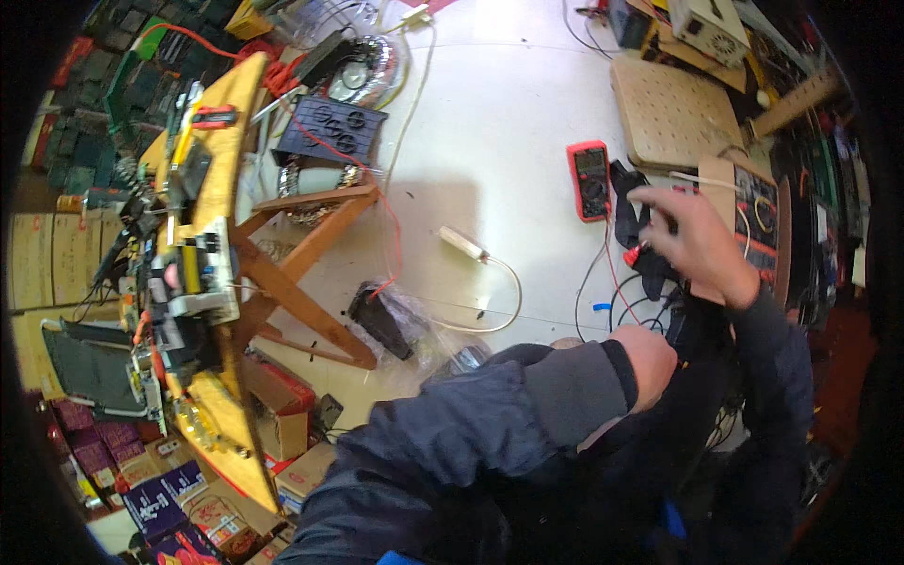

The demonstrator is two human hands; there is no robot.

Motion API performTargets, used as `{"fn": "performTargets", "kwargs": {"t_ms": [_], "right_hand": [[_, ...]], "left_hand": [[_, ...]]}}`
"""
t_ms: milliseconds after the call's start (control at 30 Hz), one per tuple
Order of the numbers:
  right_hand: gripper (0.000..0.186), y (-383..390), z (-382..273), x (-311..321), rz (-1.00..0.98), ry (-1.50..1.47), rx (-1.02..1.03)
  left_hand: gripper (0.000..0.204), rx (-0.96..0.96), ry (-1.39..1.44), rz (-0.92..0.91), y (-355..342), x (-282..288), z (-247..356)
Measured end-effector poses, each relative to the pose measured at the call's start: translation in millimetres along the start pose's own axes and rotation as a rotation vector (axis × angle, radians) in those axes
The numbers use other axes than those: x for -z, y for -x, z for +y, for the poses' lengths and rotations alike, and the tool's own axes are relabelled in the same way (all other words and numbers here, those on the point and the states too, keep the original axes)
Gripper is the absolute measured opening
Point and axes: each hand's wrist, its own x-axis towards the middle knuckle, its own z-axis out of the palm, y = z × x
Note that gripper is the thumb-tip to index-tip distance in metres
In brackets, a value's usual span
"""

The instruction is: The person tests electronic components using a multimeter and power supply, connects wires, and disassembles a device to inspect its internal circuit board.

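Note:
My right hand (695, 237) is over the right side, its fingers bent and a gap showing between thumb and forefinger. A small red piece (635, 254) lies by its thumb tip; I cannot make out its kind or whether the hand touches it. Beneath these fingers is a black, crumpled strap-like thing (629, 188). Just left of it lies a red-and-black multimeter (591, 181), with a red and a black lead running down from it. My left hand (648, 365) is nearer my body, above the dark cables; its fingers are hidden behind the hand and sleeve.
A yellow wooden stand (247, 188) loaded with tools and parts rises on the left, its brown legs (311, 254) reaching the floor. A white power strip (461, 243) with its cord lies mid-floor. Top right are a perforated beige stool (673, 111) and a metal power-supply box (708, 30).

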Motion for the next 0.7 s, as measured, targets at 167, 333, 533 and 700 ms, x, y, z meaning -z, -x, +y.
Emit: {"fn": "performTargets", "kwargs": {"t_ms": [167, 333, 533, 700], "right_hand": [[0.045, 35, -102, -17, 0.065, -0.121, 0.234], [0.04, 76, -168, -60, 0.159, -0.066, 0.063], [0.035, 186, -252, -25, -0.079, -0.576, -0.356], [0.034, 240, -268, 54, -0.037, -0.657, -0.443]], "left_hand": [[0.036, 0.122, 0.036, -0.017, -10, 8, 4], [0.038, 0.21, 0.237, 0.045, 14, -84, 50], [0.041, 0.289, 0.58, 0.191, 137, -139, 183], [0.039, 0.671, 0.982, 0.962, 305, -54, 239]]}}
